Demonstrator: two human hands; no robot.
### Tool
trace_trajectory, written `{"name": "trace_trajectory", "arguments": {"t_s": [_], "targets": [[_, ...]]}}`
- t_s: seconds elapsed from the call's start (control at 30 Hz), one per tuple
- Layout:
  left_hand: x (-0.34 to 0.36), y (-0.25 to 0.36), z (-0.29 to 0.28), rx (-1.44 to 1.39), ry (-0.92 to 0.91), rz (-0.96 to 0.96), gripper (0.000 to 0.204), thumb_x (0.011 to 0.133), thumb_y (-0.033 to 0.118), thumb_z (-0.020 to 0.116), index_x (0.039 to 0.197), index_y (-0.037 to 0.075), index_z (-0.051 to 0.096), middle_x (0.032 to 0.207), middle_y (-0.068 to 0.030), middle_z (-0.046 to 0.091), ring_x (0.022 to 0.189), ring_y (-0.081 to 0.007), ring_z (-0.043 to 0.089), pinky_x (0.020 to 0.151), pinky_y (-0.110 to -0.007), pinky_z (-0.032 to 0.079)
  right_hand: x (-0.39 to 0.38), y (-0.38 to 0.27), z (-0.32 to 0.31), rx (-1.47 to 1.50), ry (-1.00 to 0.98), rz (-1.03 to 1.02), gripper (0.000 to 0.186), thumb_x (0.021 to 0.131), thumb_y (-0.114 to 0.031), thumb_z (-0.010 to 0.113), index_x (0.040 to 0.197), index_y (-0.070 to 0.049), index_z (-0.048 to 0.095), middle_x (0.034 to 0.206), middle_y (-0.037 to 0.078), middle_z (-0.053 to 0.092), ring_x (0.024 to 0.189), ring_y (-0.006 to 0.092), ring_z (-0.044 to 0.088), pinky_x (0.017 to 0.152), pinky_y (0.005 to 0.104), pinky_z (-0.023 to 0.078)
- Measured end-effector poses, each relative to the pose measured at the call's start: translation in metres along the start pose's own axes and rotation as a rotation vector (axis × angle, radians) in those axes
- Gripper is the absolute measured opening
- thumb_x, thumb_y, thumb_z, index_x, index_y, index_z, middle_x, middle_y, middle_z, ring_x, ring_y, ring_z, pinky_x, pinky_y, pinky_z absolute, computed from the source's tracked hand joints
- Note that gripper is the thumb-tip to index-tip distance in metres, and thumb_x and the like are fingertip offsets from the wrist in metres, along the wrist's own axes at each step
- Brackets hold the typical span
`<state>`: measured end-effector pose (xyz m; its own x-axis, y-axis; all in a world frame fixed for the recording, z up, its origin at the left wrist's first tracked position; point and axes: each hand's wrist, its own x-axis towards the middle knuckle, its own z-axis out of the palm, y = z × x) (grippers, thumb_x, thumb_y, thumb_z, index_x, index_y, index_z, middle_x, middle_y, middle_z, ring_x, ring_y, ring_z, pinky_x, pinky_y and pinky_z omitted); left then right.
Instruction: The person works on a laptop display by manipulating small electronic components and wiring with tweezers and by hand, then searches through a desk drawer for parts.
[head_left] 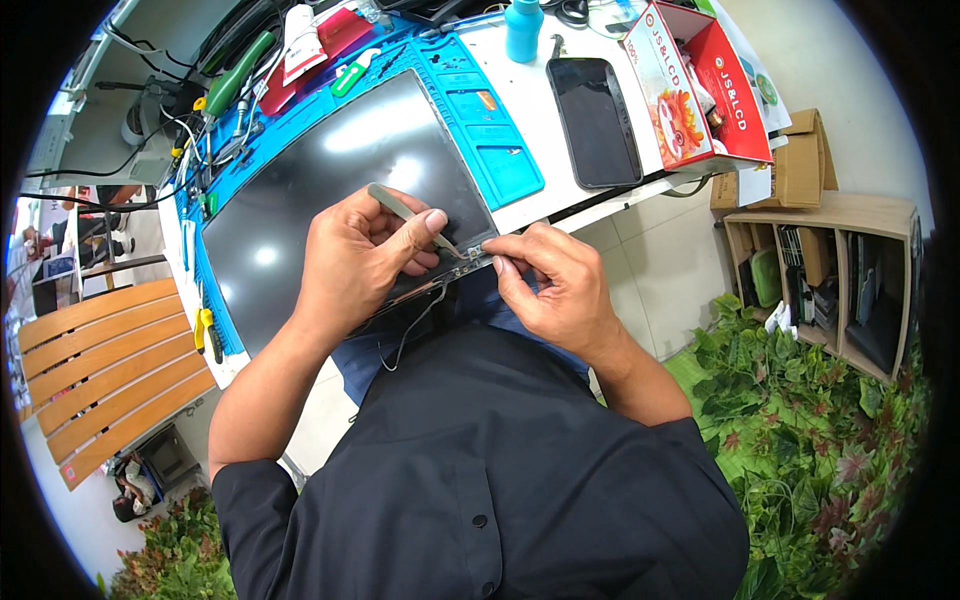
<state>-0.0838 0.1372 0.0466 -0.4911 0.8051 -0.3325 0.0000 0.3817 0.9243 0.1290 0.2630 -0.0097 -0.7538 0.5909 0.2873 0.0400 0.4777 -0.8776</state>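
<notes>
A dark, glossy display panel point(330, 170) lies at a slant on the blue work mat, lights mirrored in its surface. My left hand point(365, 245) is closed around bent-tip tweezers point(398, 206), whose tip reaches down to a narrow circuit strip point(462, 268) along the panel's near edge. At the right end of that strip, my right hand point(560, 280) has thumb and index finger drawn together. What lies between those fingertips is too small to make out. A thin grey cable point(405, 335) hangs from the strip towards my lap.
The blue mat point(515, 180) has shallow trays. A black phone point(597, 125), a blue bottle point(523, 30) and a red-and-white box point(700, 90) stand to the right. Screwdrivers point(240, 75) crowd the far left; yellow-handled pliers point(204, 325) lie at the left edge.
</notes>
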Motion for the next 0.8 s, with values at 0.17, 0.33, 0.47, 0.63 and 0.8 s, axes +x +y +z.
{"name": "trace_trajectory", "arguments": {"t_s": [0.17,0.33,0.47,0.63,0.8], "targets": [[0.0038,-0.0020,-0.0005,0.014,-0.015,0.010,0.021,0.107,0.017,0.084,0.112,-0.001,0.074,0.090,-0.0102,0.081,0.077,-0.0149,0.080,0.065,-0.026,0.063,0.0004,0.0004,-0.0002,-0.012,-0.003,-0.013,0.019,0.091,0.002,0.080,0.109,-0.001,0.082,0.089,0.012,0.074,0.077,0.0288,0.073,0.070,0.0400,0.059],[0.0050,-0.0021,-0.0010,0.005,-0.030,0.010,0.022,0.108,0.017,0.083,0.113,-0.001,0.073,0.089,-0.0106,0.080,0.078,-0.0158,0.081,0.066,-0.027,0.064,-0.0006,0.0022,-0.0006,-0.023,0.001,-0.032,0.019,0.090,0.002,0.080,0.109,-0.001,0.082,0.088,0.013,0.074,0.077,0.0303,0.073,0.071,0.0413,0.059],[0.0066,-0.0061,-0.0032,-0.028,-0.044,0.002,0.023,0.108,0.018,0.083,0.113,-0.001,0.073,0.089,-0.0106,0.080,0.078,-0.0165,0.081,0.067,-0.027,0.065,-0.0026,0.0055,0.0004,0.014,0.026,-0.054,0.021,0.089,0.004,0.081,0.109,-0.001,0.083,0.088,0.013,0.073,0.076,0.0296,0.071,0.070,0.0404,0.058],[0.0069,-0.0061,-0.0032,-0.071,-0.030,-0.016,0.021,0.109,0.016,0.082,0.112,-0.003,0.073,0.090,-0.0109,0.081,0.078,-0.0154,0.080,0.067,-0.028,0.065,-0.0043,0.0026,-0.0009,0.038,0.042,0.007,0.021,0.090,0.004,0.082,0.110,-0.001,0.082,0.088,0.011,0.073,0.071,0.0239,0.067,0.064,0.0365,0.054],[0.0076,-0.0072,-0.0039,-0.080,-0.043,-0.010,0.022,0.109,0.016,0.082,0.112,-0.003,0.073,0.089,-0.0108,0.080,0.078,-0.0153,0.080,0.067,-0.028,0.065,-0.0039,0.0040,-0.0007,0.025,0.051,-0.016,0.022,0.091,0.003,0.082,0.113,-0.002,0.081,0.087,0.009,0.072,0.067,0.0208,0.063,0.060,0.0351,0.050]]}}
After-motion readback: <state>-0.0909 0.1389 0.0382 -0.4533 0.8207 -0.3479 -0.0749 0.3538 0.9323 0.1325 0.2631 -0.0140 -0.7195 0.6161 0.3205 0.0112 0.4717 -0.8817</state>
